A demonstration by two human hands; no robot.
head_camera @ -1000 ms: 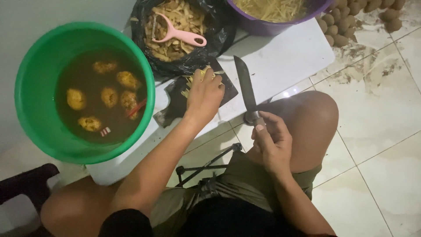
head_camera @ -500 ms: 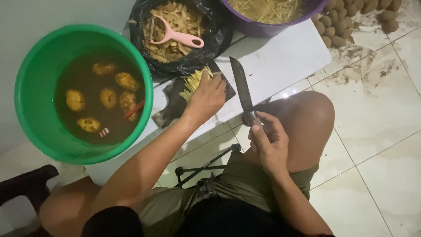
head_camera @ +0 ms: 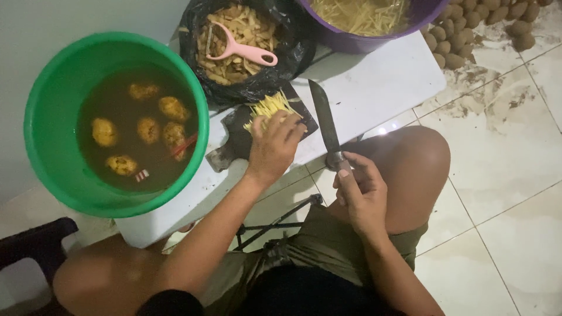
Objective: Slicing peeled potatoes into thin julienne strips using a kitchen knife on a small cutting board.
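The work area is a tiled floor (head_camera: 503,152) carrying a low white bench (head_camera: 374,82), viewed from above by a seated person. On the bench lies a dark cutting board (head_camera: 240,131), and on its far end sits a pile of pale yellow potato strips (head_camera: 270,106). The left hand (head_camera: 274,146) lies palm down over the near edge of that pile, fingers spread narrowly and curled onto the strips, apparently to gather them together. The right hand (head_camera: 358,196) is closed around the handle of a knife (head_camera: 325,123), blade pointing away and lying just beside the board, apart from the strips, so the edge stays off the left hand. Beyond the board, a black bag (head_camera: 281,64) holds peelings with a pink peeler (head_camera: 237,48) on top. A purple bowl (head_camera: 374,32) holds more strips. A green bucket (head_camera: 41,117) of brownish water holds peeled potatoes. Unpeeled potatoes (head_camera: 462,29) are heaped on the floor.
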